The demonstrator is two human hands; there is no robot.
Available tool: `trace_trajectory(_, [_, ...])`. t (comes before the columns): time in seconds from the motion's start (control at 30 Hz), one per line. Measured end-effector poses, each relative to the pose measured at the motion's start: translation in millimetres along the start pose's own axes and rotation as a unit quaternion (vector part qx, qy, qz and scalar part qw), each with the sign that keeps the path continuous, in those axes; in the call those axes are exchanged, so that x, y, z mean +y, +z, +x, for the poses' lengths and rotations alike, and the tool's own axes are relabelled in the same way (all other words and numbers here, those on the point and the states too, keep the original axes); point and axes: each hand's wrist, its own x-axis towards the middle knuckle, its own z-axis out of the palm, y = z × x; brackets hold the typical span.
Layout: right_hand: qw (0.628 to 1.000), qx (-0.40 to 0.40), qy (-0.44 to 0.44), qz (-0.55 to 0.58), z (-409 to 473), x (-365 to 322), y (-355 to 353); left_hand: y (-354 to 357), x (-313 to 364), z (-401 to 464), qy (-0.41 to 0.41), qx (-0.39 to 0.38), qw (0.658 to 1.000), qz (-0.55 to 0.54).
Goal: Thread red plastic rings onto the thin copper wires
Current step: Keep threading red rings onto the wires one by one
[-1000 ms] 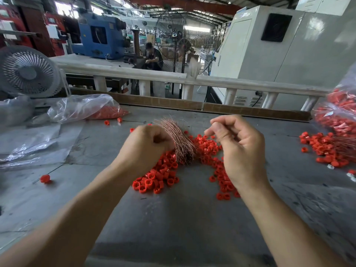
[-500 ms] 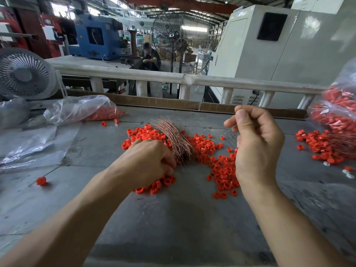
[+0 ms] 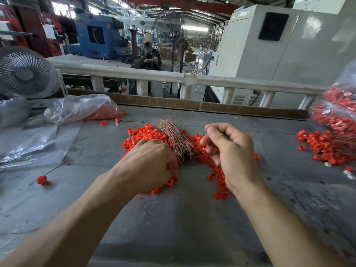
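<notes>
A heap of red plastic rings (image 3: 143,134) lies mid-table around a bundle of thin copper wires (image 3: 176,140) that fans toward the far side. My left hand (image 3: 150,164) rests knuckles-up on the heap just left of the bundle's base. Its fingertips curl down among the rings, and what they hold is hidden. My right hand (image 3: 229,151) hovers over the rings right of the bundle, with thumb and forefinger pinched together on a single copper wire that barely shows.
A clear bag of rings (image 3: 86,110) and a plastic sheet (image 3: 28,143) lie at left, behind them a white fan (image 3: 25,74). One ring on a wire (image 3: 41,179) lies apart. Threaded rings (image 3: 323,145) and a full bag (image 3: 339,112) sit at right. A cardboard strip (image 3: 173,104) edges the table.
My left hand dropped from beside the bundle onto the rings at its base. My right hand rose to the right with its pinch, then came back down and left over the rings.
</notes>
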Motion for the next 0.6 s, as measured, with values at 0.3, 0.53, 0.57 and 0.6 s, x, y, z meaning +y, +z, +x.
trace_trajectory(0.3, [0.997, -0.053, 0.029, -0.052, -3.6, 9.9, 8.4, 0.0, 2.6, 0.4, 0.004, -0.016, 1.0, 0.007])
trace_trajectory(0.53, [0.995, -0.058, 0.04, -0.064, -4.7, 8.6, 7.7, 0.5, -2.0, 1.9, 0.009, -0.041, 0.999, 0.008])
trace_trajectory(0.57, [0.995, -0.059, 0.042, -0.066, -5.0, 8.7, 7.7, 0.3, -3.2, 1.8, 0.01, -0.048, 0.999, 0.006])
trace_trajectory(0.6, [0.995, -0.06, 0.042, -0.069, -5.0, 8.8, 7.6, 0.2, -4.1, 1.7, 0.011, -0.053, 0.999, 0.003])
